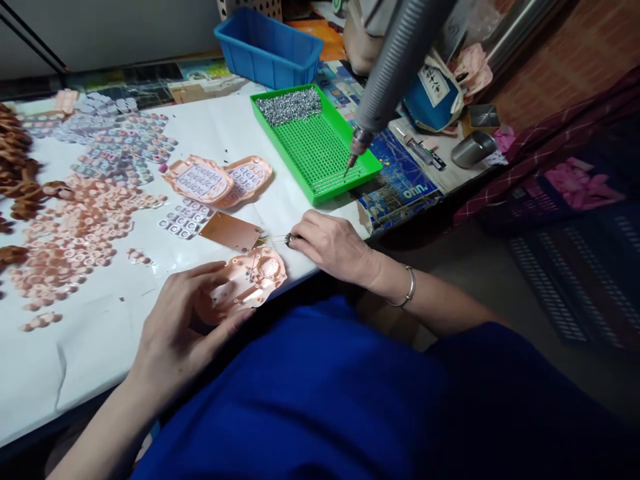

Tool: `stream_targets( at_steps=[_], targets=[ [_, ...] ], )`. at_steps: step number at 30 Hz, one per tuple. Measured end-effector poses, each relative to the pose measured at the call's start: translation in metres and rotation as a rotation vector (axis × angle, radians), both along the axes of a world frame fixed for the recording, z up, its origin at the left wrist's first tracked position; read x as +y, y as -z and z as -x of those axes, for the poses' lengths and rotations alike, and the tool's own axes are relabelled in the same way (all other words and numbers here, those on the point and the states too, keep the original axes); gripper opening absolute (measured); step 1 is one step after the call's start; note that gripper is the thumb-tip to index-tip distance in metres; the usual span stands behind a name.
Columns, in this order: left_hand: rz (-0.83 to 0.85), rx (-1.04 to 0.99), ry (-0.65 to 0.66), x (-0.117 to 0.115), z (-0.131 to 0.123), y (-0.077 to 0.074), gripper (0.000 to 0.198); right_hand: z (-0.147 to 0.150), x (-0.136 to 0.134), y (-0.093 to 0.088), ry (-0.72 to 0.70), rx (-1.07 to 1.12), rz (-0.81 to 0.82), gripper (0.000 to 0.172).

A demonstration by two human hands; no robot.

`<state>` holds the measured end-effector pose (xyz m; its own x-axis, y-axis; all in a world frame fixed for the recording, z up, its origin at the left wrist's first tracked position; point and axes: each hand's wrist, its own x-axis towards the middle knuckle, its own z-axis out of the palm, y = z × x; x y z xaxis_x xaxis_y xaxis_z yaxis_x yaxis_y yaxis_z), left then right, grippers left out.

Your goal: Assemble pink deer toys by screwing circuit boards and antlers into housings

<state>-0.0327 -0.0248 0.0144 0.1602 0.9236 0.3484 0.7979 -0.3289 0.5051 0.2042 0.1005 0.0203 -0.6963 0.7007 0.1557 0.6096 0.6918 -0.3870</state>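
Note:
My left hand (185, 320) is wrapped round the left side of a pink plastic shell (260, 277), its hollow inside facing up at the table's front edge. Between thumb and fingers of my right hand (335, 247) is a small round speaker (289, 240), dark and metallic. Thin wires run from it to a brown circuit board (231, 231), which lies just behind the shell. White keypad pieces (184, 219) lie left of the board. Farther back rest two pink shells with keypads fitted, one (200, 181) overlapping the other (249, 179).
A green perforated tray (320, 199) holds a heap of silver screws (290, 107). Above its near end hangs an electric screwdriver (377, 87). Piles of pink button pieces (75, 240) and pale keypads (120, 143) spread leftward. Behind stands a blue bin (270, 53).

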Motion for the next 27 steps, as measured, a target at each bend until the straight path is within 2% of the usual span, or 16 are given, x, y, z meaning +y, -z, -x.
stream_targets(
  at_steps=[2,4,6,8,10,16,21,24,27],
  targets=[
    [0.053,-0.047,-0.021,0.003,0.0,0.0,0.032,0.001,0.004,-0.001,-0.054,0.178,0.101,0.02],
    [0.122,-0.08,-0.038,0.005,0.0,0.0,0.04,0.002,0.008,-0.002,-0.185,0.335,0.255,0.017],
    [0.17,-0.099,-0.044,0.007,0.0,0.0,0.046,0.003,0.012,-0.001,-0.338,0.38,0.338,0.016],
    [0.197,-0.114,-0.053,0.008,0.001,0.001,0.049,0.004,0.014,0.0,-0.441,0.324,0.277,0.02],
    [0.199,-0.131,-0.061,0.008,0.003,0.003,0.051,0.005,0.014,0.0,-0.494,0.225,0.147,0.026],
    [0.131,-0.114,-0.029,0.008,0.005,0.005,0.05,0.016,0.006,-0.019,-0.528,-0.194,-0.132,0.031],
    [0.1,-0.09,-0.006,0.009,0.004,0.004,0.05,0.031,-0.002,-0.036,-0.559,-0.438,-0.158,0.035],
    [0.056,-0.108,0.006,0.01,0.005,0.009,0.048,0.033,-0.004,-0.035,-0.56,-0.421,-0.151,0.035],
    [0.045,-0.118,0.017,0.01,0.006,0.011,0.048,0.03,-0.005,-0.028,-0.499,-0.356,-0.111,0.032]
  ],
)
